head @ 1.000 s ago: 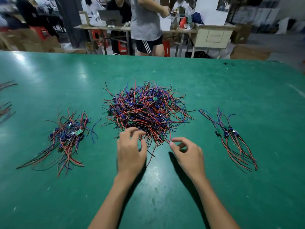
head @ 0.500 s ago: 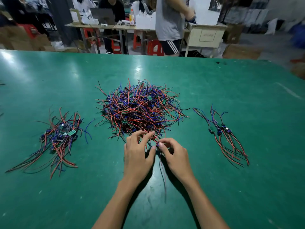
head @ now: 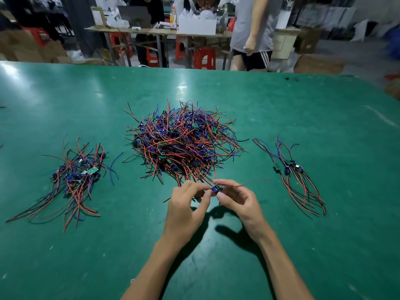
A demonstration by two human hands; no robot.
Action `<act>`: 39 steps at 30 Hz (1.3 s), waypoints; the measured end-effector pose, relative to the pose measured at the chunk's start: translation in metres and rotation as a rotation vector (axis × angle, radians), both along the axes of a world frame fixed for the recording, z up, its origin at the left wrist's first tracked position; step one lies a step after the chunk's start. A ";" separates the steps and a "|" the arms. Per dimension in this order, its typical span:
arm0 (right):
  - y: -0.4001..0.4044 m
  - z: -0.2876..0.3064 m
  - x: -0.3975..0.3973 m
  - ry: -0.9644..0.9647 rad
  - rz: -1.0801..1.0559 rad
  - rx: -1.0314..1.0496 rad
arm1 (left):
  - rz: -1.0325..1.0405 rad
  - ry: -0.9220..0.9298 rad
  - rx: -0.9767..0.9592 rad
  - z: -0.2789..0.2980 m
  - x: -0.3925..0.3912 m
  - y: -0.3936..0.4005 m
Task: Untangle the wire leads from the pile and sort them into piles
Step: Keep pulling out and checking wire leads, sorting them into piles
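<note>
- A large tangled pile of red, blue and black wire leads is seen at the middle of the green tabletop, with small green boards and blue parts mixed in among the wires.
- A smaller sorted pile is laid well to the left of the tangle, its long red and black ends fanned toward the near edge.
- A thin bundle of a few leads is laid well to the right of the tangle, apart from it.
- Both hands are held just in front of the near edge of the big pile, close together above the tabletop.
- A single lead with a small blue component is held between the two hands; a red wire from it is stretched out to the right, blurred along its length.
- The left hand is curled, its thumb and forefinger closed in a pinch on the lead's left side.
- The right hand is curled too, its fingers clamped on the component from above and from the right.
- Behind the tabletop, a standing person in a grey shirt and dark shorts, red stools and a cluttered bench are visible.
</note>
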State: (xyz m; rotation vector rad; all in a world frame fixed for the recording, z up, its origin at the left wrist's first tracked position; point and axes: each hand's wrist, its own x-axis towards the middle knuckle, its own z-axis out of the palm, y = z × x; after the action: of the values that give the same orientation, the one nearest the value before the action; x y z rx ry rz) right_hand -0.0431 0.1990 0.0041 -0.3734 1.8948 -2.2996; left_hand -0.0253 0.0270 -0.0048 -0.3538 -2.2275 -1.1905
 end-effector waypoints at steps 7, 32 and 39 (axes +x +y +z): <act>-0.006 -0.001 -0.001 -0.065 -0.260 -0.018 | -0.064 -0.115 0.021 0.000 0.000 -0.001; -0.015 -0.007 0.000 0.049 -0.245 0.326 | 1.146 -0.666 -0.074 0.006 -0.014 -0.174; -0.017 -0.010 0.001 0.096 -0.237 0.584 | 0.927 -0.132 -0.063 0.036 -0.033 -0.121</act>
State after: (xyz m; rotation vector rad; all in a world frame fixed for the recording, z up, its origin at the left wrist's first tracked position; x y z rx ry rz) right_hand -0.0417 0.1816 -0.0060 -0.1926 2.6517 -1.7382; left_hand -0.0585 -0.0940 0.0309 0.6932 -2.1141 -0.6345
